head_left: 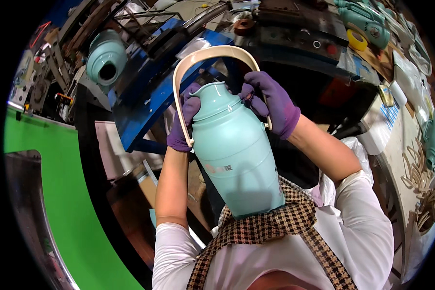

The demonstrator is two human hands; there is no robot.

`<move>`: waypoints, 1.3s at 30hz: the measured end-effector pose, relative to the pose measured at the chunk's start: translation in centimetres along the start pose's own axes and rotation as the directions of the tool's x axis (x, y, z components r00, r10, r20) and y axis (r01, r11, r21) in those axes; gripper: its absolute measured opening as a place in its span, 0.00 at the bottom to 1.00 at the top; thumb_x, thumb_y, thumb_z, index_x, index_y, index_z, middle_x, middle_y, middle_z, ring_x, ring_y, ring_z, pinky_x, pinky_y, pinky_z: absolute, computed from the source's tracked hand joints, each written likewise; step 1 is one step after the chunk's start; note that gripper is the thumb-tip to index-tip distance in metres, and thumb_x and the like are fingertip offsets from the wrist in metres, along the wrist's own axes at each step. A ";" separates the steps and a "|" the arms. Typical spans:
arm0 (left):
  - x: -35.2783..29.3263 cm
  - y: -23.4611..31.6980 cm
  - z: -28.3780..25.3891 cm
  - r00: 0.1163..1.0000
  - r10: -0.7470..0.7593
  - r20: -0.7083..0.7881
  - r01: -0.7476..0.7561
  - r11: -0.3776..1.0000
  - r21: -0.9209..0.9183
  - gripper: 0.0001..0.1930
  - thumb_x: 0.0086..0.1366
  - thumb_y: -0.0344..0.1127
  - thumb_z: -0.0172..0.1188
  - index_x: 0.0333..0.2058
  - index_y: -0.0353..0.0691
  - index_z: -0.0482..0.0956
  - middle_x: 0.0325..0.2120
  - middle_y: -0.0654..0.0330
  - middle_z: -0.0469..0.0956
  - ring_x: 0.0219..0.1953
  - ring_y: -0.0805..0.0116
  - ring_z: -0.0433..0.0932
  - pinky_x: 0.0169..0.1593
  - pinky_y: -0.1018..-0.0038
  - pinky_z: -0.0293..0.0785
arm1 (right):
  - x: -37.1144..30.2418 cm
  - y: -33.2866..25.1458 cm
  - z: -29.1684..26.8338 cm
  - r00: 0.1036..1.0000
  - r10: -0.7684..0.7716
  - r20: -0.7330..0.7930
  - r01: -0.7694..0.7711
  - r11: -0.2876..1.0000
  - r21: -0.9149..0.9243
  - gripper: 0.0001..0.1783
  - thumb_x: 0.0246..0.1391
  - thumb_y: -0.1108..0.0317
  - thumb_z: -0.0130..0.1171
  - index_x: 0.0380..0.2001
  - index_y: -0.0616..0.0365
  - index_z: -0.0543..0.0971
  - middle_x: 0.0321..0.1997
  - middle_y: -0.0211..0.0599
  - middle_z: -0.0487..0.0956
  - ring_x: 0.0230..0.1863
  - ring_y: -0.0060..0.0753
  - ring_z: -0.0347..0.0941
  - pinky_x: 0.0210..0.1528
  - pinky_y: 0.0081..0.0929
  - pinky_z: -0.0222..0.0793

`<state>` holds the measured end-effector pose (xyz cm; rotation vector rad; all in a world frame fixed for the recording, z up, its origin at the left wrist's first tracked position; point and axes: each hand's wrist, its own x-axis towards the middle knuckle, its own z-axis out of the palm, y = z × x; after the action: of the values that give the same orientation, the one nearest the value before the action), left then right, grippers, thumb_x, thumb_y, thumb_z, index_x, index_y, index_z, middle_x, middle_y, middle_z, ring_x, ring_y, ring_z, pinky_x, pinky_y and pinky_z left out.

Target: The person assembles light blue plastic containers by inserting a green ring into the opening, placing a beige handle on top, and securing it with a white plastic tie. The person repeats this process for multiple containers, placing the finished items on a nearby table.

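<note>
Head view: the gloved fingers of the right hand (277, 102) are bent inward beside the neck of a pale green jug (237, 150), thumb and finger tips close to a small dark piece (249, 96); whether they pinch it, I cannot tell. The left hand (191, 110) sits at the other side of the neck, fingers curled, their contact hidden behind the handle and the jug. The cream handle (218, 52) arches over the mouth, both ends meeting the jug's shoulder.

The jug tilts between the forearms, its base overlapping the checked apron (266, 224); I cannot tell whether it bears on it. If little supports that base, the smooth shell could turn or slip should the gloves slide. A small part could drop from thick glove tips, and a swinging handle might knock the right hand or catch the left.

Farther out stand a blue metal stand (142, 116), a second green jug (108, 50) with its dark opening showing, and, at right, cream loops (413, 169) on a worktable (394, 140).
</note>
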<state>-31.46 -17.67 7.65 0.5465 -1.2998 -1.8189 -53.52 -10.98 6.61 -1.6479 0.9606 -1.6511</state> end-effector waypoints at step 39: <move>-3.5 2.8 6.3 0.793 0.575 0.200 -0.495 0.417 0.762 0.12 0.61 0.41 0.58 0.35 0.38 0.79 0.40 0.59 0.80 0.48 0.63 0.77 0.58 0.62 0.71 | 0.8 4.1 0.9 0.878 0.223 0.424 -0.462 0.162 0.872 0.41 0.62 0.29 0.39 0.53 0.57 0.74 0.56 0.42 0.77 0.56 0.38 0.73 0.63 0.35 0.65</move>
<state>-33.03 -11.70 12.25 0.5535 -1.9293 -0.5849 -52.96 -13.98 3.68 -0.5713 0.0159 -1.2095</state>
